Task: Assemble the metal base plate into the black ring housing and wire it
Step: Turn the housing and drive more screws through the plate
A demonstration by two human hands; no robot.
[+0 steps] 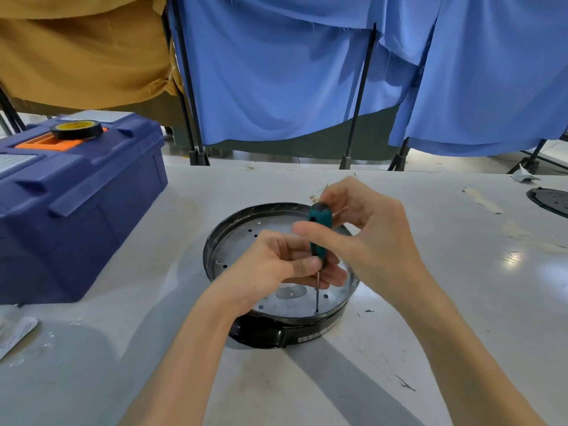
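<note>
The black ring housing (261,333) sits on the white table in front of me, with the round metal base plate (246,250) lying inside it. A screwdriver with a teal and black handle (319,229) stands upright, its thin shaft reaching down to a hole near the plate's front edge. My left hand (276,265) pinches the lower end of the handle. My right hand (362,229) holds the upper part of the handle, thumb stretched across it. Both hands hide the middle of the plate.
A dark blue toolbox (76,204) with an orange latch stands at the left, a roll of black tape (76,129) on its lid. A black part (550,204) lies at the right edge. Blue and tan cloth screens hang behind the table.
</note>
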